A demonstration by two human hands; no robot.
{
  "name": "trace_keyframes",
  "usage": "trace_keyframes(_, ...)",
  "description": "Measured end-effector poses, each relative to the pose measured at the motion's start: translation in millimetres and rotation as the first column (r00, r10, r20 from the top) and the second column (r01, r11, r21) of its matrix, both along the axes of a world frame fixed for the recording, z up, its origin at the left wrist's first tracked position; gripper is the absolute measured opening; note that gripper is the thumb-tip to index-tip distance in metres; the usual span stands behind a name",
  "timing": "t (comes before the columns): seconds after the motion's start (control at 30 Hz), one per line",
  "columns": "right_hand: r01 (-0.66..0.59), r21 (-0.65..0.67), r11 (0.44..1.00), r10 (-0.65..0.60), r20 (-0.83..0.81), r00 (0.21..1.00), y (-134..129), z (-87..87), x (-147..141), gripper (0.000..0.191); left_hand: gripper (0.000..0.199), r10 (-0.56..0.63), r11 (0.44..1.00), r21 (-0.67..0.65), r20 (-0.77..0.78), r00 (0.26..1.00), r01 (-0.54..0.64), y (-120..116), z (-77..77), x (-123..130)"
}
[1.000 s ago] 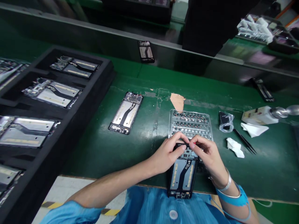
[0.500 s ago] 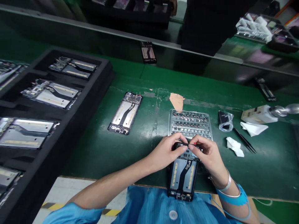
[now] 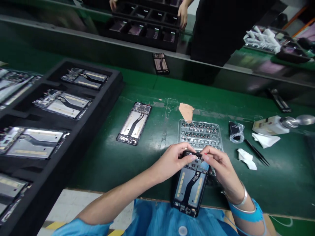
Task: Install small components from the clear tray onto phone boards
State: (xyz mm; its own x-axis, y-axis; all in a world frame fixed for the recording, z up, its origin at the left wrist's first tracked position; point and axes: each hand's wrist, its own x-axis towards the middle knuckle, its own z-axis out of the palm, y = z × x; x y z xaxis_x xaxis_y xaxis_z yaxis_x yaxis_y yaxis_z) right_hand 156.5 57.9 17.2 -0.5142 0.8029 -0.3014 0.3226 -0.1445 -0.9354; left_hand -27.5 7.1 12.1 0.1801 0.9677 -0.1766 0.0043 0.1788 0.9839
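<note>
An opened phone (image 3: pixel 190 186), its inner side up, leans over the table's front edge against my blue clothing. My left hand (image 3: pixel 176 160) grips its top left corner, thumb on the inner side and fingers at the top edge. Thumb and forefinger of my right hand (image 3: pixel 216 160) are pinched at the top edge near the right corner. A small red bit shows by the right fingertips; whether they hold a tiny part is too small to tell. Just behind the phone lies a clear plastic tray (image 3: pixel 200 131) with rows of small components.
Another opened phone (image 3: pixel 134 124) lies left of centre. A black foam tray (image 3: pixel 98 108) with several phone frames fills the left side. To the right are tweezers (image 3: pixel 257 152), white tissues (image 3: pixel 265 140), a black item in clear wrap (image 3: pixel 236 131) and a dispenser bottle (image 3: pixel 270 125). A person's hand (image 3: pixel 182 14) holds a tray opposite.
My right fingertips have moved slightly right along the phone's top edge, apart from the left ones. The phone's lower end has shifted a little left. The co-worker's tray and hands show more fully.
</note>
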Motion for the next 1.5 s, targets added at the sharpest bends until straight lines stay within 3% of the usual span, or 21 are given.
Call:
trace_keyframes(0.1, 0.150, -0.093, 0.984, -0.160, -0.115, 0.980, 2.1, 1.0, 3.0, 0.020, 0.053, 0.082, 0.992, 0.113, -0.179, 0.980, -0.062, -7.7, 7.8, 2.8)
trace_keyframes(0.17, 0.247, -0.145, 0.958, -0.271, -0.177, 0.946, 2.0, 2.0, 1.8, 0.018, 0.076, 0.122, 0.969, 0.247, -0.405, 0.906, -0.020, -15.1, 10.2, 8.5)
trace_keyframes(0.23, 0.287, -0.183, 0.940, -0.324, -0.225, 0.919, 0.8, 3.4, -0.2, 0.016, 0.081, 0.133, 0.943, 0.324, -0.567, 0.813, 0.071, -21.3, 11.0, 12.8)
trace_keyframes(0.3, 0.294, -0.165, 0.942, -0.330, -0.272, 0.904, -0.8, 4.4, -1.1, 0.020, 0.075, 0.144, 0.931, 0.353, -0.591, 0.793, 0.095, -23.6, 12.0, 12.0)
trace_keyframes(0.37, 0.311, -0.066, 0.948, -0.316, -0.308, 0.897, -2.3, 3.9, 0.2, 0.029, 0.072, 0.054, 0.944, 0.316, -0.429, 0.902, 0.094, -20.8, 13.8, 6.8)
trace_keyframes(0.4, 0.315, -0.001, 0.949, -0.300, -0.313, 0.901, -3.0, 2.9, 1.6, 0.032, 0.070, -0.042, 0.958, 0.264, -0.244, 0.969, 0.108, -17.8, 14.4, 3.8)
trace_keyframes(0.43, 0.307, 0.060, 0.950, -0.275, -0.308, 0.911, -3.8, 1.5, 3.4, 0.032, 0.069, -0.150, 0.969, 0.201, 0.014, 0.989, 0.144, -14.2, 14.3, 1.3)
trace_keyframes(0.47, 0.286, 0.107, 0.952, -0.243, -0.302, 0.922, -4.7, -0.3, 5.4, 0.029, 0.068, -0.225, 0.972, 0.132, 0.311, 0.923, 0.193, -10.3, 13.4, 0.0)
trace_keyframes(0.5, 0.259, 0.135, 0.956, -0.210, -0.300, 0.931, -5.8, -2.2, 7.3, 0.021, 0.070, -0.250, 0.963, 0.063, 0.561, 0.789, 0.261, -6.4, 11.5, -0.2)
trace_keyframes(0.57, 0.211, 0.140, 0.968, -0.159, -0.314, 0.936, -8.2, -5.5, 10.0, 0.006, 0.074, -0.190, 0.918, -0.030, 0.843, 0.503, 0.396, -0.1, 5.4, 2.7)
trace_keyframes(0.63, 0.193, 0.112, 0.975, -0.144, -0.345, 0.928, -10.6, -6.7, 10.8, 0.008, 0.075, -0.122, 0.875, -0.072, 0.924, 0.363, 0.478, 3.1, -1.6, 7.3)
trace_keyframes(0.73, 0.179, 0.078, 0.981, -0.139, -0.366, 0.920, -13.1, -5.1, 9.7, 0.008, 0.073, -0.093, 0.859, -0.079, 0.947, 0.307, 0.506, 3.4, -8.3, 11.5)
trace_keyframes(0.9, 0.187, 0.083, 0.979, -0.146, -0.356, 0.923, -13.8, -3.9, 9.0, 0.010, 0.074, -0.089, 0.861, -0.080, 0.949, 0.303, 0.502, 2.1, -8.2, 11.0)
trace_keyframes(1.1, 0.217, 0.106, 0.970, -0.180, -0.285, 0.942, -10.7, -4.8, 7.3, 0.009, 0.067, -0.110, 0.895, -0.064, 0.927, 0.359, 0.440, 3.2, -4.5, 10.8)
trace_keyframes(1.17, 0.256, 0.189, 0.948, -0.213, -0.221, 0.952, -11.0, -2.5, 4.5, 0.014, 0.069, -0.092, 0.904, -0.089, 0.915, 0.394, 0.418, 2.8, -4.2, 8.0)
trace_keyframes(1.23, 0.267, 0.348, 0.899, -0.230, -0.144, 0.962, -14.7, 0.1, 1.0, 0.032, 0.070, -0.062, 0.920, -0.122, 0.893, 0.446, 0.372, 2.2, -3.9, 3.7)
trace_keyframes(1.33, 0.043, 0.586, 0.810, -0.046, -0.009, 0.999, -28.3, 2.5, -4.3, 0.064, 0.059, 0.092, 0.986, -0.157, 0.805, 0.586, 0.060, 2.4, -3.0, -1.9)
trace_keyframes(1.4, -0.177, 0.637, 0.750, 0.128, 0.123, 0.984, -38.7, 3.3, -7.2, 0.079, 0.066, 0.251, 0.966, -0.140, 0.712, 0.656, -0.218, 3.7, -2.6, -3.3)
trace_keyframes(1.47, -0.284, 0.634, 0.719, 0.173, 0.233, 0.957, -43.3, 4.9, -8.8, 0.070, 0.081, 0.363, 0.919, -0.116, 0.619, 0.696, -0.377, 5.7, -2.7, -3.3)
trace_keyframes(1.5, -0.279, 0.628, 0.727, 0.142, 0.260, 0.955, -41.3, 6.6, -8.9, 0.059, 0.086, 0.392, 0.906, -0.107, 0.582, 0.713, -0.410, 6.7, -2.8, -3.2)
